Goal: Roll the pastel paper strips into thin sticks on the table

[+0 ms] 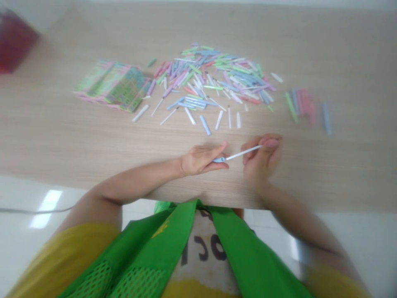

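My left hand (pixel 198 160) is closed round a light blue pen barrel (pixel 219 159), whose end shows between thumb and fingers. In my right hand (pixel 262 161) a thin white pen refill (pixel 243 153) is pinched, slanting down to the left. Its free tip is at the mouth of the barrel; whether it is inside I cannot tell. Beyond my hands lies a heap of pastel pen parts (pixel 214 74). Several loose pieces lie in front of it, among them a blue barrel (pixel 205 125) and a white refill with a dark end (pixel 229 117).
Left of the heap lie printed pink and green packs (pixel 114 85). To the right is a small row of coloured barrels (pixel 302 105), with a single blue one (pixel 326 118) beside it. A red object (pixel 15 43) stands at the far left. The wooden table's front edge runs near my body.
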A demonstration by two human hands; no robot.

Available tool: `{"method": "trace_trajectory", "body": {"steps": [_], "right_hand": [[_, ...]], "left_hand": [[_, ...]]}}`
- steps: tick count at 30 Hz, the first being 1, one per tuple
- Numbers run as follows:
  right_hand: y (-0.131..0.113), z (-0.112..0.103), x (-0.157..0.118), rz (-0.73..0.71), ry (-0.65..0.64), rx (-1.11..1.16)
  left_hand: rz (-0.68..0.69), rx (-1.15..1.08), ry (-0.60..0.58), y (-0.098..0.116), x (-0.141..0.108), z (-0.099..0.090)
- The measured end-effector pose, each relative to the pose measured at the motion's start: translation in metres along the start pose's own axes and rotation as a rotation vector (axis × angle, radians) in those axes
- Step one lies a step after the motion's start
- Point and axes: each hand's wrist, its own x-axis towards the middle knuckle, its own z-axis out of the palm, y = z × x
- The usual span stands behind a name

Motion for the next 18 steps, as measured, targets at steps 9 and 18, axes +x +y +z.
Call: {"method": "trace_trajectory", "body": {"steps": [9,18], "right_hand": [[0.007,-0.014,-0.009,-0.241,-0.359,-0.332],[0.004,-0.008,-0.009,0.017,-0.504,-0.368]], "left_hand": [[-0.204,-0.094,-0.104,0.003,-0.01,0.006],[-0.369,-0.437,0.046,0.013,-0.003,0.007]]}}
